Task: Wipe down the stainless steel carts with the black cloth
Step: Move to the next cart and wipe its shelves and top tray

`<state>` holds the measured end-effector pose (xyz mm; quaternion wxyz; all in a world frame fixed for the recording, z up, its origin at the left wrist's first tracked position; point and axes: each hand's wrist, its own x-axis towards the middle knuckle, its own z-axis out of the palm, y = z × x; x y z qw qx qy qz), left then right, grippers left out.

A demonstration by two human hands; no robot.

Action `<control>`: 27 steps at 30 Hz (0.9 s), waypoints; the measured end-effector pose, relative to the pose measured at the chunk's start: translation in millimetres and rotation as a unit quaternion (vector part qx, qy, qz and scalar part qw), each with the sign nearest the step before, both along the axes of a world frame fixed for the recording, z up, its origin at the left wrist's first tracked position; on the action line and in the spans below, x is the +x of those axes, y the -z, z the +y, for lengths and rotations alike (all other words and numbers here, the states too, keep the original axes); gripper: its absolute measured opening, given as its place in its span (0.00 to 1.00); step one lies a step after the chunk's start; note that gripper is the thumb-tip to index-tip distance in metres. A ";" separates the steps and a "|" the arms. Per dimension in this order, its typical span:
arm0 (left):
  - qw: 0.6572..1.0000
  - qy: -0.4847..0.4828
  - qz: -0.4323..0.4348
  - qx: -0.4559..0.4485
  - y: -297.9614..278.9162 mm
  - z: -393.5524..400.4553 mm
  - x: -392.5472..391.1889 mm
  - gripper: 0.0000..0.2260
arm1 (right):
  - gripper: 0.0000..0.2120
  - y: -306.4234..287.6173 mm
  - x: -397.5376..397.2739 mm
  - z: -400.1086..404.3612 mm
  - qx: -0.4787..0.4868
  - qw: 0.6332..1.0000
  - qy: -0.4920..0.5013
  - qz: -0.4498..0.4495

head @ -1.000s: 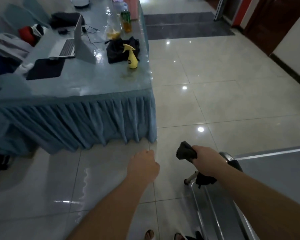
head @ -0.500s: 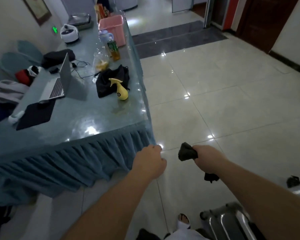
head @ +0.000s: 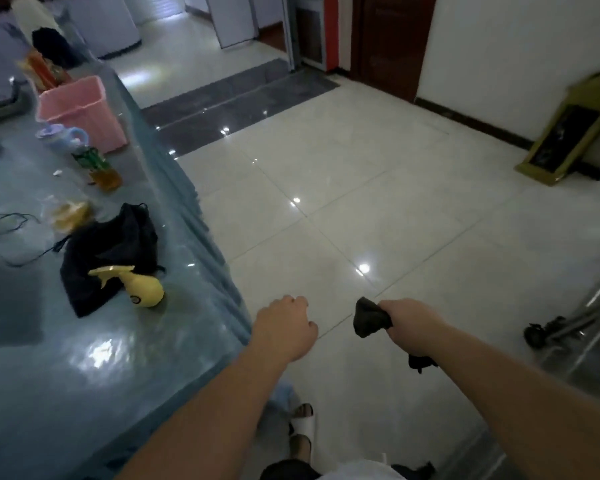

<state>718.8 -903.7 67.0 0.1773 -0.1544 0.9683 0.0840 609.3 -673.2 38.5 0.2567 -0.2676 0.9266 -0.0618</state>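
Observation:
My right hand (head: 411,323) grips the bunched black cloth (head: 371,318), held in the air above the tiled floor; a tail of the cloth hangs below the wrist. My left hand (head: 286,327) is beside the table's corner, fingers loosely curled, holding nothing. Only a part of a stainless steel cart (head: 593,327) shows at the right edge, with a black caster low down. It is well apart from both hands. A yellow spray bottle (head: 141,289) lies on the table to the left.
A long table with a blue skirted cover (head: 194,244) runs along the left. On it are a black bag (head: 111,251), a pink bin (head: 80,112), bottles and cables. A gold-framed picture (head: 565,136) leans against the right wall. Open tiled floor lies ahead.
The view has swung up and right. The cart that was under my right hand is now off to the right edge. The table has come closer on the left. The cloth stays gripped.

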 end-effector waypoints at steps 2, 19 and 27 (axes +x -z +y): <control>0.999 0.045 -0.007 0.006 0.1 -17.6 -43.7 0.23 | 0.08 -1.1 -21.7 -3.7 0.000 0.999 0.047 -0.012; 0.926 0.371 -0.066 0.000 24.9 110.4 -353.7 0.24 | 0.10 24.2 -140.9 124.5 0.054 0.935 0.338 -0.095; 0.908 0.416 -0.056 -0.012 11.8 202.4 -476.6 0.25 | 0.12 15.5 -244.1 217.5 0.034 0.896 0.436 -0.083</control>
